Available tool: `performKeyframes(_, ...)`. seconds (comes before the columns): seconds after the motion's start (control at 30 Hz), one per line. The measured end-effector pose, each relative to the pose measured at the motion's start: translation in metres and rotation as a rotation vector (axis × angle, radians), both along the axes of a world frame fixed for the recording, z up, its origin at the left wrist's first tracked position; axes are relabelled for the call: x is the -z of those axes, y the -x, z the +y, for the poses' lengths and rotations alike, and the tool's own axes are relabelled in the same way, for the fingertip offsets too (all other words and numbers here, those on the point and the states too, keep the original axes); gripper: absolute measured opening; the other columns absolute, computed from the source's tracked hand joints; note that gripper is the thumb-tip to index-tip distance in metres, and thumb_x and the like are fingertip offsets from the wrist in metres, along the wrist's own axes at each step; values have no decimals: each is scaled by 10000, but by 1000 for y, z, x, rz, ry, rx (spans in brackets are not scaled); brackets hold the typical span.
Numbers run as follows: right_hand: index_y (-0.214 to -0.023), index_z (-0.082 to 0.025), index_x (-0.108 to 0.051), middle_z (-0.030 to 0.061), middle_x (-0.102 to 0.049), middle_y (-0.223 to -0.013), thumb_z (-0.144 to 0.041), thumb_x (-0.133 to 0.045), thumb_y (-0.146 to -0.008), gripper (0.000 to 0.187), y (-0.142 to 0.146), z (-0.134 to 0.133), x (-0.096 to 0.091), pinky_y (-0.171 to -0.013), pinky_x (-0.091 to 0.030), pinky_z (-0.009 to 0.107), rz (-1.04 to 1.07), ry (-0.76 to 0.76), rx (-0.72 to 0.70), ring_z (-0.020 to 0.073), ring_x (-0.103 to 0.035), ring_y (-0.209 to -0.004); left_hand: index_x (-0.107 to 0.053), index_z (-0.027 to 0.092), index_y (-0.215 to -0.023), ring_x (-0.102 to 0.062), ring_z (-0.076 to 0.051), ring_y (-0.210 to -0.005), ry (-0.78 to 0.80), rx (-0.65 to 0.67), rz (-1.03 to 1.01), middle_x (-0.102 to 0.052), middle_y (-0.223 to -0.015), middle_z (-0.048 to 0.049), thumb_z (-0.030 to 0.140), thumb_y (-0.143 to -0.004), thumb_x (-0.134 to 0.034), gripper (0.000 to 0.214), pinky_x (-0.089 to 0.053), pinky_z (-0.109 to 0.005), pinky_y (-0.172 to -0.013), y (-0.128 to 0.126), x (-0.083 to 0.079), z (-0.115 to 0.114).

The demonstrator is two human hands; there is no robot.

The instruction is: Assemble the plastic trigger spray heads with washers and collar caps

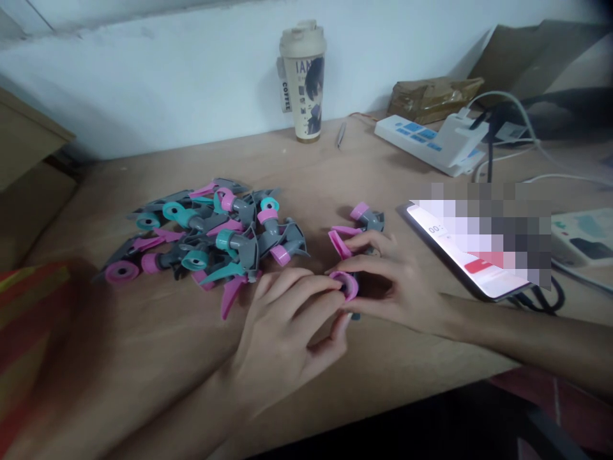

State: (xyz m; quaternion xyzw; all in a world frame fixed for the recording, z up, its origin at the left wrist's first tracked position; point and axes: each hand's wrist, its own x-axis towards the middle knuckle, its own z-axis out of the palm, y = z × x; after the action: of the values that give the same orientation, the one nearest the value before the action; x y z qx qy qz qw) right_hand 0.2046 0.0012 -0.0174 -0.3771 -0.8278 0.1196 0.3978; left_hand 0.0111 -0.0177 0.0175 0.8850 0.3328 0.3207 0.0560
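Both hands meet near the front middle of the wooden table (143,345). My left hand (287,326) has its fingers curled and pinched on a round pink cap (345,284) of a spray head. My right hand (383,281) is wrapped round the same spray head from the right; its grey body is mostly hidden. Just behind my right hand lies another grey spray head with pink trigger and cap (361,222). A pile of grey spray heads (211,233) with pink and teal parts lies to the left of my hands.
A phone (460,252) with a lit screen lies right of my right hand. A beige coffee tumbler (303,80) stands at the back by the wall. A white power strip (431,142) with cables and a brown packet (433,96) sit back right.
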Motion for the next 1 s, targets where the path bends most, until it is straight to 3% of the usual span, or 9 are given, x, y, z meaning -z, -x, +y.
performKeyframes(0.17,-962,-222,-625,79,-554,-1112,-399,-687,-732,297,0,1,-2,-887,-375,428,-11,-11,1,258,-512,-1122,-626,213,-890,-579,-188,-865,84,-19,-97,-661,-938,-28,127,-737,-634,176,-478,-363,-761,-1,1,0)
performKeyframes(0.33,-974,-220,-627,79,-548,-1134,-366,-667,-761,262,1,-1,-4,-908,-349,426,-33,-52,-1,265,-490,-1156,-641,210,-904,-569,-180,-836,-25,0,-150,-656,-903,-24,94,-709,-660,228,-479,-350,-724,1,8,-1)
performKeyframes(0.5,-969,-227,-631,76,-547,-1142,-380,-676,-749,271,1,-1,-5,-891,-343,426,-32,-69,16,260,-497,-1143,-661,211,-916,-551,-163,-835,-90,-78,-123,-582,-907,-32,122,-710,-673,225,-482,-340,-737,3,9,-3)
performKeyframes(0.77,-973,-240,-652,85,-515,-1144,-354,-675,-754,248,0,-1,-4,-872,-386,452,-1,-74,74,262,-521,-1073,-647,209,-1019,-524,-168,-944,17,-102,-121,-517,-1018,-53,107,-760,-635,278,-472,-332,-810,1,12,-6)
performKeyframes(1.0,-951,-245,-633,74,-543,-1113,-411,-683,-736,276,2,0,-1,-875,-356,435,-29,-89,79,244,-530,-1075,-617,174,-887,-557,-123,-857,219,-42,-242,-565,-919,-34,85,-808,-572,127,-482,-246,-727,4,9,4)
